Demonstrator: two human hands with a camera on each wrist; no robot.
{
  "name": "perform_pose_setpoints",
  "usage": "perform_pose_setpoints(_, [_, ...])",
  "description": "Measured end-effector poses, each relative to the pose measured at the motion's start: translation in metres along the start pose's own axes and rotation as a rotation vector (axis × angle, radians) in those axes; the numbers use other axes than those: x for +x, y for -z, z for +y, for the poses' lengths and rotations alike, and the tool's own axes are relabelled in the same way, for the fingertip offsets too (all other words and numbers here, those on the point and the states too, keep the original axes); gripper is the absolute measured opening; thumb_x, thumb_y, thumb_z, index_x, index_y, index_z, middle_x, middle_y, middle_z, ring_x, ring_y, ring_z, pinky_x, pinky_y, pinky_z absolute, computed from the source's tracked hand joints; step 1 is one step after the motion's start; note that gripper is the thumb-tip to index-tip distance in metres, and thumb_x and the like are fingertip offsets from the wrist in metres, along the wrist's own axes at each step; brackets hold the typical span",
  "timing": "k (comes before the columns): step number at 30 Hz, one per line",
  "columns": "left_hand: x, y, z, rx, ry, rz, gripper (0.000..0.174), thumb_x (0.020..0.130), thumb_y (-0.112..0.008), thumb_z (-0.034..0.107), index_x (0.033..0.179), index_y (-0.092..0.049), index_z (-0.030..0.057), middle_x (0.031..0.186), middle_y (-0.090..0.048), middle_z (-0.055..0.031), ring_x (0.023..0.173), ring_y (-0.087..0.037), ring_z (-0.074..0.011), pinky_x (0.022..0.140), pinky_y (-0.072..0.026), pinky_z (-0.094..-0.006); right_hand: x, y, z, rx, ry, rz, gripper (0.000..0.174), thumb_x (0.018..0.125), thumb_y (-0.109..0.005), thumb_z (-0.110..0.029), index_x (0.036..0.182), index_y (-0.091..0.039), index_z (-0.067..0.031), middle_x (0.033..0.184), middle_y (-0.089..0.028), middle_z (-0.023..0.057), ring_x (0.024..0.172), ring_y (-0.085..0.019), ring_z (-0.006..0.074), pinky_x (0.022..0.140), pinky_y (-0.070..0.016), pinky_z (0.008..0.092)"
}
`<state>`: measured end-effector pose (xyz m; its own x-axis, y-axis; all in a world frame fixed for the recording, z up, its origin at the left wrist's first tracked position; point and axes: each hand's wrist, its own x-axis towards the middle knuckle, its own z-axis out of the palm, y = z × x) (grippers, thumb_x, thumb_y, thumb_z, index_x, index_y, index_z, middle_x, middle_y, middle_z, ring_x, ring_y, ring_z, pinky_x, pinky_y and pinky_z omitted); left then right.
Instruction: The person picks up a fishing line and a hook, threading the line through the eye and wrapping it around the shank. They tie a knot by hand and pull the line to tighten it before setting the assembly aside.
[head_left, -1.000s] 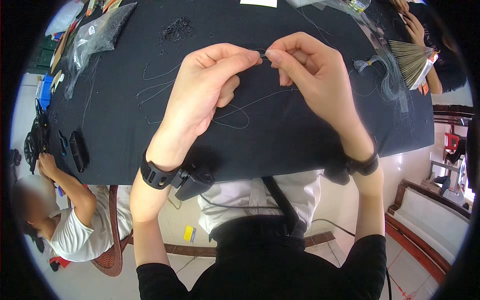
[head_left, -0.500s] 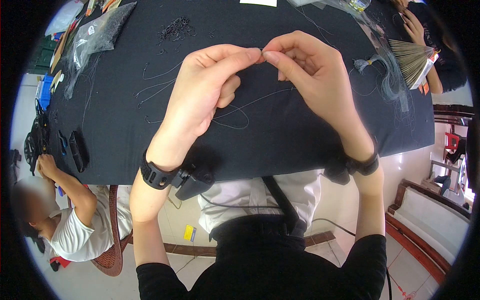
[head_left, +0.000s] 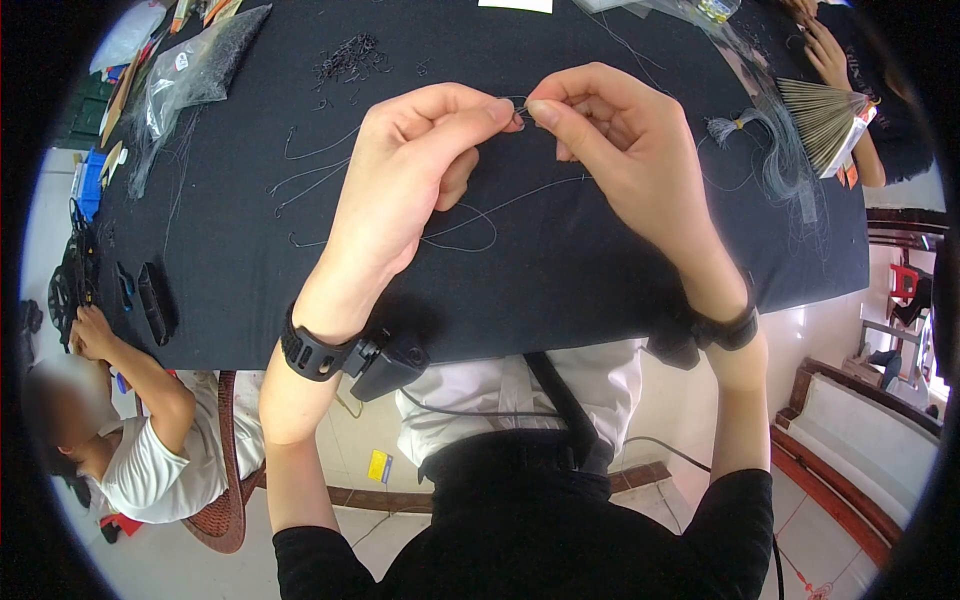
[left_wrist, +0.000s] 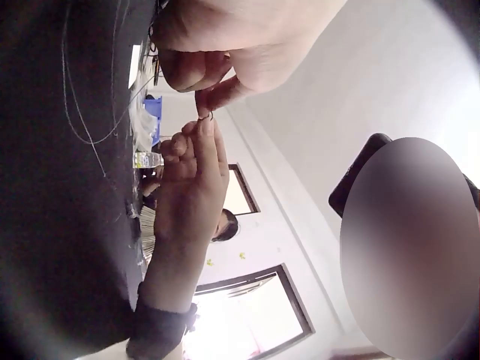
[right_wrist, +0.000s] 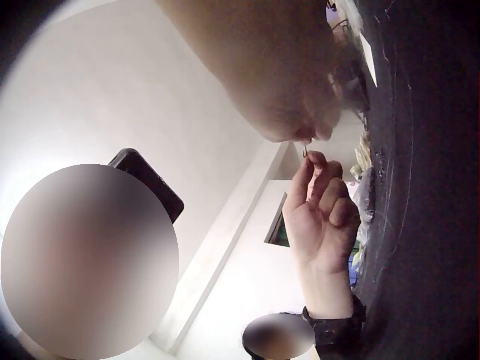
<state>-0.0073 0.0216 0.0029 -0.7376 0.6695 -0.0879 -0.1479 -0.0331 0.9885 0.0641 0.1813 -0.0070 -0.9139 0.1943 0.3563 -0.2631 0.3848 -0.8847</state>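
Note:
Over the black cloth, my left hand (head_left: 410, 150) pinches a small fish hook (right_wrist: 305, 151) between thumb and forefinger. My right hand (head_left: 630, 145) faces it, its thumb and forefinger pinching thin fishing line close to the hook. A sliver of the hook and line shows between the fingertips; the rest is hidden by them. Loose fishing line (head_left: 495, 232) curls across the cloth below the hands. Left of my left wrist lie several hooks tied to line (head_left: 312, 190). Beyond that hand is a heap of dark hooks (head_left: 352, 60).
A clear bag of hooks (head_left: 190, 85) lies at the back left. A bundle of line (head_left: 780, 165) and a fan of pale sticks (head_left: 825, 125) lie at the right. Another person (head_left: 150, 440) sits at the left; someone's hands (head_left: 825, 50) show at the back right.
The fingertips came together half a second ago and now stand slightly apart again, with line showing between them. My left hand has shifted slightly left.

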Motion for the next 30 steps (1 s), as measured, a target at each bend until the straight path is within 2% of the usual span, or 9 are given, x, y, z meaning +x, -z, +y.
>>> perform_pose_setpoints(4, [-0.001,0.001,0.000,0.024,-0.031,-0.020,0.018,0.086,-0.053,0.017,0.088,-0.062,0.0018,0.053,-0.037,0.0083,0.042,-0.025,0.0002,0.039,-0.0138,-0.0187,0.000,0.000,0.000,-0.016,0.002,-0.003,0.013,0.081,-0.062,-0.012,0.087,-0.062,0.0000,0.069,-0.062,0.0052,0.056,-0.055,0.0076,0.052,-0.0442,0.0210])
perform_pose_setpoints(7, [-0.001,0.005,0.001,0.058,-0.025,-0.056,0.021,0.087,-0.051,0.019,0.090,-0.062,0.0011,0.058,-0.044,0.0060,0.046,-0.032,-0.0008,0.040,-0.0197,-0.0189,0.000,0.000,0.002,-0.007,0.021,-0.004,0.013,0.080,-0.062,-0.011,0.087,-0.063,0.0000,0.068,-0.062,0.0052,0.056,-0.055,0.0077,0.051,-0.0440,0.0212])
perform_pose_setpoints(10, [0.000,-0.001,0.003,0.139,-0.062,0.017,0.023,0.086,-0.051,0.020,0.092,-0.062,0.0008,0.067,-0.054,0.0018,0.055,-0.044,-0.0041,0.048,-0.0317,-0.0197,-0.001,0.000,0.001,-0.015,0.024,-0.010,0.012,0.080,-0.062,-0.011,0.086,-0.063,-0.0004,0.068,-0.062,0.0056,0.056,-0.056,0.0084,0.052,-0.0440,0.0217])
perform_pose_setpoints(13, [0.005,0.000,-0.008,0.099,-0.237,0.021,0.018,0.084,-0.058,0.018,0.089,-0.067,0.0025,0.071,-0.062,-0.0034,0.065,-0.056,-0.0080,0.062,-0.0439,-0.0194,0.000,0.000,0.001,-0.033,0.034,-0.006,0.012,0.079,-0.063,-0.011,0.085,-0.063,-0.0009,0.069,-0.062,0.0063,0.057,-0.056,0.0094,0.052,-0.0445,0.0224])
perform_pose_setpoints(16, [0.003,0.003,-0.007,0.095,-0.175,-0.014,0.017,0.082,-0.060,0.017,0.089,-0.067,0.0019,0.076,-0.065,-0.0060,0.072,-0.060,-0.0110,0.072,-0.0461,-0.0221,0.000,-0.001,0.002,-0.038,0.046,0.002,0.011,0.078,-0.063,-0.011,0.085,-0.064,-0.0013,0.069,-0.062,0.0069,0.057,-0.057,0.0103,0.052,-0.0450,0.0228])
perform_pose_setpoints(23, [0.005,0.004,-0.008,0.086,-0.177,-0.022,0.016,0.082,-0.062,0.015,0.090,-0.067,0.0018,0.077,-0.065,-0.0057,0.074,-0.059,-0.0099,0.071,-0.0463,-0.0211,0.000,0.000,0.003,-0.065,0.055,0.005,0.011,0.078,-0.064,-0.011,0.084,-0.064,-0.0012,0.067,-0.062,0.0059,0.057,-0.058,0.0105,0.052,-0.0455,0.0232])
perform_pose_setpoints(26, [0.005,0.003,-0.009,0.069,-0.207,-0.009,0.016,0.084,-0.060,0.014,0.091,-0.066,0.0018,0.079,-0.065,-0.0058,0.073,-0.059,-0.0095,0.069,-0.0460,-0.0205,-0.001,0.002,-0.002,0.043,-0.047,-0.052,0.015,0.079,-0.062,-0.008,0.092,-0.062,0.0004,0.077,-0.064,0.0065,0.064,-0.058,0.0099,0.057,-0.0465,0.0223])
perform_pose_setpoints(30, [0.004,0.001,-0.007,0.007,-0.246,0.016,0.015,0.085,-0.058,0.013,0.092,-0.064,0.0008,0.080,-0.064,-0.0057,0.070,-0.057,-0.0086,0.066,-0.0455,-0.0207,-0.001,0.002,0.001,0.379,-0.111,-0.163,0.034,0.082,-0.055,-0.003,0.115,-0.048,0.0014,0.105,-0.056,0.0109,0.090,-0.056,0.0145,0.077,-0.0458,0.0253])
